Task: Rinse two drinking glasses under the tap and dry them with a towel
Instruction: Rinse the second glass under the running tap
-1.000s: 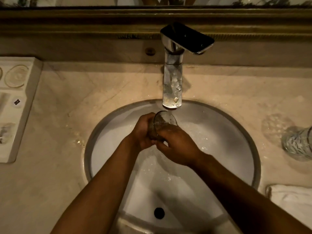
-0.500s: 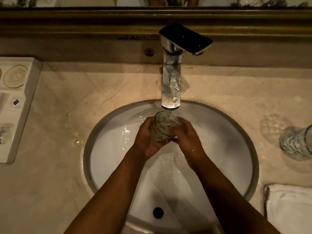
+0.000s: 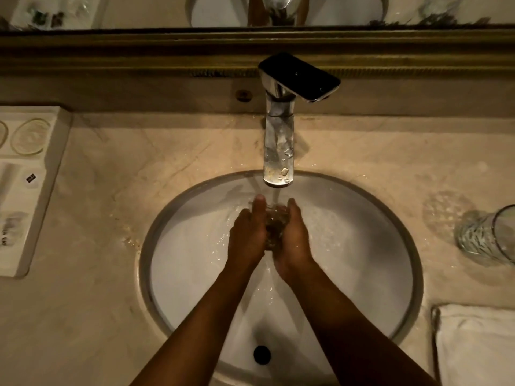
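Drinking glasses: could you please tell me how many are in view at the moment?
2. One glass is held between the left hand and right hand under the running tap. The other glass stands on the counter at the right edge, partly cut off.

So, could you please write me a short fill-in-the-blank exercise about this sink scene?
1. Both hands hold a glass under the running ____.
2. The second glass stands on the counter to the ____ of the basin.
3. The white ____ lies at the counter's near right corner.

Missing words: tap; right; towel
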The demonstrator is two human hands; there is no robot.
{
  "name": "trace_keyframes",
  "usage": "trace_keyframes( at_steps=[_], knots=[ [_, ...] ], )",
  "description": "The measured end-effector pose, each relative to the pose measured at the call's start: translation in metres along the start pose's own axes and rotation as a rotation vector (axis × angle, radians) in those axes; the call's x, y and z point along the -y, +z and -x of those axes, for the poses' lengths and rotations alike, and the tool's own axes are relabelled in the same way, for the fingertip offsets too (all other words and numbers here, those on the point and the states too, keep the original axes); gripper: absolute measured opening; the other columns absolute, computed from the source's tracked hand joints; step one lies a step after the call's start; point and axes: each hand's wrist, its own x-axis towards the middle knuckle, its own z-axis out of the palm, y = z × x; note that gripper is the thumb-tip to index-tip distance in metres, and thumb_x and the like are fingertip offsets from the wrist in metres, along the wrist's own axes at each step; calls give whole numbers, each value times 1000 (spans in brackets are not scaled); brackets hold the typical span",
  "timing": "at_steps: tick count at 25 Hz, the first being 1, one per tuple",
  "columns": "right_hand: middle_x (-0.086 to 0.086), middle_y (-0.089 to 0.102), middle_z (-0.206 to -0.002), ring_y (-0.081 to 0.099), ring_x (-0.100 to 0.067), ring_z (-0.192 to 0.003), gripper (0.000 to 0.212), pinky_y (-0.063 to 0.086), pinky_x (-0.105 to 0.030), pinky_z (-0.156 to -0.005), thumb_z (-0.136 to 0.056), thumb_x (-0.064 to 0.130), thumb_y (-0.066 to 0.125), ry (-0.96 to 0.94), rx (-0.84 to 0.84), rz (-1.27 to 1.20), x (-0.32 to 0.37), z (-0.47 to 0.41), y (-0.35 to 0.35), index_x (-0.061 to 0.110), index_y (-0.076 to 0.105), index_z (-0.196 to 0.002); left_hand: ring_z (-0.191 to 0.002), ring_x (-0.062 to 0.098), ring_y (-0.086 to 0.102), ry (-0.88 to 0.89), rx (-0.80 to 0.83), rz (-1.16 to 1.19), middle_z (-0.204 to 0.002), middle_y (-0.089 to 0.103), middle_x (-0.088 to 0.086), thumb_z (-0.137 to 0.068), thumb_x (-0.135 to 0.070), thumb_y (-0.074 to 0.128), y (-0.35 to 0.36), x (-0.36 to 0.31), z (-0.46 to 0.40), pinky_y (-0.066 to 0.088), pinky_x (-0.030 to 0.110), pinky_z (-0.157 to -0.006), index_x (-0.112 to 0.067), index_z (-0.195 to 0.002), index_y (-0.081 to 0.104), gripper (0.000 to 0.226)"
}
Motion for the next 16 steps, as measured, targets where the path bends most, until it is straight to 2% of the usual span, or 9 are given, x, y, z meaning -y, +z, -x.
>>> trace_keyframes(
  at_steps=[2, 4, 7, 9, 11, 12, 13, 14, 16],
  knots=[
    [-10, 74, -116, 72, -31, -103, 67, 55, -31, -61, -87, 73, 45, -58, 36, 120, 1, 0, 4, 24, 58, -132, -79, 28, 77, -34, 4, 30, -97, 77, 7, -90, -84, 15, 1, -8, -8, 62, 39, -68, -21, -103, 72, 85],
    [-11, 69, -123, 70, -36, -106, 73, 52, -29, -53, -81, 78, 47, -144, 64, 174, 5, -3, 5, 31, 49, -138, -67, 29, 76, -15, 33, -8, -89, 77, 10, -100, -72, 12, 1, -19, -13, 54, 31, -49, -16, -99, 72, 82],
    [-10, 68, -122, 71, -35, -103, 58, 52, -30, -50, -87, 73, 46, -253, 68, 144, 14, -7, 7, 40, 42, -135, -59, 31, 74, 24, 83, -79, -90, 76, 15, -104, -65, 13, 1, -26, -19, 50, 29, -41, -9, -107, 68, 78],
    [-13, 69, -118, 72, -33, -99, 57, 55, -33, -54, -90, 72, 45, -214, 51, 71, 22, -8, 11, 37, 45, -135, -71, 31, 75, 117, 135, -92, -100, 75, 14, -98, -75, 21, 4, -25, -20, 60, 38, -55, -14, -112, 65, 76],
    [-14, 72, -118, 73, -31, -102, 60, 61, -42, -76, -93, 68, 46, -198, 64, -37, 33, -11, 14, 27, 52, -136, -93, 26, 74, 256, 87, -96, -108, 73, 9, -85, -89, 30, 10, -15, -20, 63, 48, -80, -24, -114, 67, 80],
    [-14, 73, -117, 73, -30, -104, 57, 61, -43, -84, -96, 62, 46, -215, 79, -85, 38, -13, 16, 21, 58, -133, -99, 24, 72, 325, 42, -84, -106, 72, 6, -89, -84, 35, 14, -13, -17, 61, 49, -84, -27, -110, 69, 70],
    [-14, 74, -114, 73, -29, -103, 53, 60, -40, -86, -99, 57, 45, -238, 92, -108, 41, -11, 18, 16, 62, -128, -101, 23, 70, 382, -11, -65, -103, 71, 4, -95, -71, 40, 16, -12, -13, 60, 48, -86, -27, -107, 69, 54],
    [-15, 75, -112, 73, -27, -102, 51, 61, -37, -83, -101, 54, 45, -270, 94, -85, 41, -9, 21, 14, 65, -124, -103, 22, 67, 418, -78, -36, -105, 68, 4, -100, -58, 43, 17, -14, -9, 59, 45, -87, -25, -111, 68, 43],
    [-13, 73, -113, 72, -27, -103, 40, 61, -27, -73, -102, 48, 49, -321, 84, 32, 36, -9, 23, 17, 61, -123, -108, 20, 64, 382, -140, 2, -117, 62, 4, -102, -49, 42, 17, -21, -2, 56, 38, -90, -24, -126, 60, 39]
  ],
)
